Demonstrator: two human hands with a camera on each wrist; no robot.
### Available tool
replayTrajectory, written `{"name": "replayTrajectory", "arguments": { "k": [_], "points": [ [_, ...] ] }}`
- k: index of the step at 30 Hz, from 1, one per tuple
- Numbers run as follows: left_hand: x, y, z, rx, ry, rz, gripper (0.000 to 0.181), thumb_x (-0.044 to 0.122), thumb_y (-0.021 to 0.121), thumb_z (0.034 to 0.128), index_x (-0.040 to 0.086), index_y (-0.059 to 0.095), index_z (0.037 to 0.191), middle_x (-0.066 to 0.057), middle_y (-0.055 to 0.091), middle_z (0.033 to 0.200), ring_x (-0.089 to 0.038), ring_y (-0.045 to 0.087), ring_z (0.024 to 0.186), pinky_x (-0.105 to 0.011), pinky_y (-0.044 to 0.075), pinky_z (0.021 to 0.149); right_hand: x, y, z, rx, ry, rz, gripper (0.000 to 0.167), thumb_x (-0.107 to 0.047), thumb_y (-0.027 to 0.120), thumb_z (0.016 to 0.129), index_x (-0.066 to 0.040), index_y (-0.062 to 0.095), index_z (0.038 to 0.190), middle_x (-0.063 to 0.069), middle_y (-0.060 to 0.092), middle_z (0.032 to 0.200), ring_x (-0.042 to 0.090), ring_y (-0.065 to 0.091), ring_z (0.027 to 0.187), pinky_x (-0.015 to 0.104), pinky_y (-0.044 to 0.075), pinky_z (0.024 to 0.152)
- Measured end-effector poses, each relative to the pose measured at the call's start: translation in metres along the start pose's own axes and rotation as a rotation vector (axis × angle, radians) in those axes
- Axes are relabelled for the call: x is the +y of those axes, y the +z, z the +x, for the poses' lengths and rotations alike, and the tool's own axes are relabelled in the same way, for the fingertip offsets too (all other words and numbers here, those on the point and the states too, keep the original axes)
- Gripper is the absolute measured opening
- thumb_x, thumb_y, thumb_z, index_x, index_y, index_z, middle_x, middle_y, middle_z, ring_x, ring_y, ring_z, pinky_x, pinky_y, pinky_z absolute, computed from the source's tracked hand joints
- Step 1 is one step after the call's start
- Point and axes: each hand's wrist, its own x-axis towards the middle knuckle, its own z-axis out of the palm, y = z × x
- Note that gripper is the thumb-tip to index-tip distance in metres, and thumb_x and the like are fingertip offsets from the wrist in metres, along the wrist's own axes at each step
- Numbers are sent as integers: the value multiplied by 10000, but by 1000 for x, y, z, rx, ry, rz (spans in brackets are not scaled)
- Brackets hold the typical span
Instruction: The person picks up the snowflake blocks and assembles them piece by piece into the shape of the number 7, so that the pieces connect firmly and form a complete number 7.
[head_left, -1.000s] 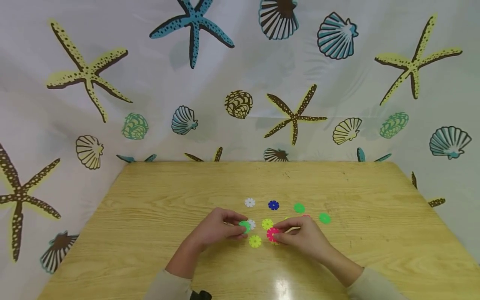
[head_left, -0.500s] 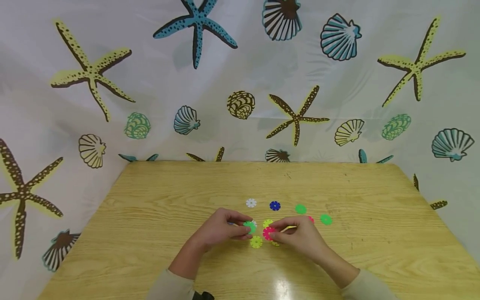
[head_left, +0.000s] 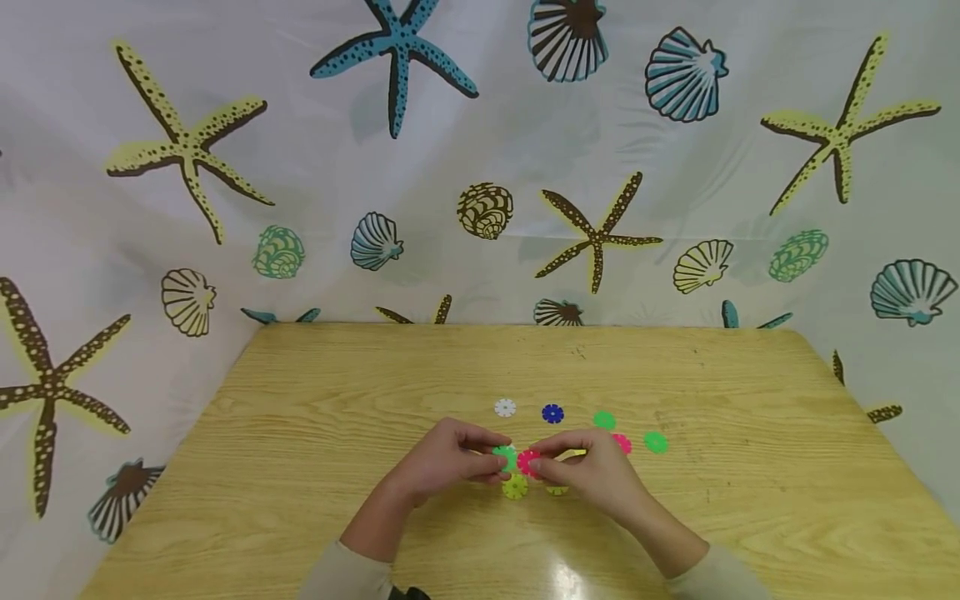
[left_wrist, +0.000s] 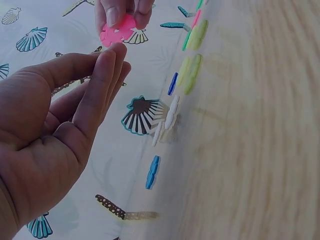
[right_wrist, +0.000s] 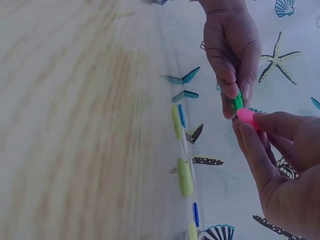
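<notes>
Between thumb and fingers, my left hand [head_left: 450,458] pinches a green notched plastic disc [head_left: 505,458]. My right hand [head_left: 596,467] pinches a pink notched disc [head_left: 527,463] by its right side. Both discs are held up above the table, rims facing each other. In the right wrist view the green disc [right_wrist: 238,101] and the pink disc [right_wrist: 246,116] meet edge to edge at an angle; whether their slots interlock I cannot tell. Fingers hide the green disc in the left wrist view, where the pink disc [left_wrist: 117,32] shows beyond the left fingertips.
Flat on the wooden table [head_left: 337,375] lie more notched discs: white [head_left: 506,407], dark blue [head_left: 552,413], green [head_left: 604,420], pink [head_left: 622,443] and yellow [head_left: 515,487]. A light blue disc [left_wrist: 153,172] shows in the left wrist view. Behind hangs a shell-patterned cloth [head_left: 450,275].
The right hand has brought the pink disc leftward, and the left hand has shifted slightly right with the green one. The gap between the two discs has closed.
</notes>
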Motion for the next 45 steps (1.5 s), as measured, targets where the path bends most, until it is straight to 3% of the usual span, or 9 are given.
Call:
{"name": "replayTrajectory", "arguments": {
  "k": [12, 23, 30, 37, 45],
  "points": [
    [1, 3, 0, 13, 5, -32, 419, 95, 678, 947, -91, 601, 1315, -210, 692, 1147, -189, 743, 900, -421, 597, 885, 0, -2, 2, -16, -22, -32, 230, -153, 767, 888, -16, 766, 1073, 184, 731, 1093, 413, 734, 913, 437, 620, 779],
    [-2, 2, 0, -42, 35, -86, 452, 53, 652, 960, -142, 531, 1350, -313, 620, 1286, -192, 742, 966, -385, 587, 901, -4, 3, -1, 13, -71, -73, 179, -135, 748, 900, -27, 778, 1040, 191, 741, 1096, 417, 734, 902, 382, 624, 759],
    [-1, 5, 1, -65, 60, -118, 458, 38, 649, 958, -154, 519, 1353, -305, 651, 1235, -205, 749, 959, -407, 580, 903, -7, 2, -2, 18, -81, -75, 162, -134, 746, 901, -21, 778, 1012, 186, 747, 1059, 412, 733, 861, 370, 627, 751],
    [-3, 6, 6, -67, 75, -160, 454, 35, 639, 962, -152, 516, 1357, -315, 634, 1258, -193, 751, 951, -331, 595, 862, -10, 1, -3, 40, -65, -30, 164, -115, 750, 893, 9, 768, 998, 200, 742, 1028, 445, 725, 889, 326, 624, 757],
    [-1, 10, 4, -52, 92, -188, 443, 3, 628, 960, -174, 506, 1348, -338, 645, 1207, -184, 753, 927, -312, 596, 848, -9, 7, -4, 81, -109, -25, 130, -62, 749, 882, 33, 765, 969, 220, 744, 1000, 362, 748, 867, 322, 622, 754]
  ]
}}
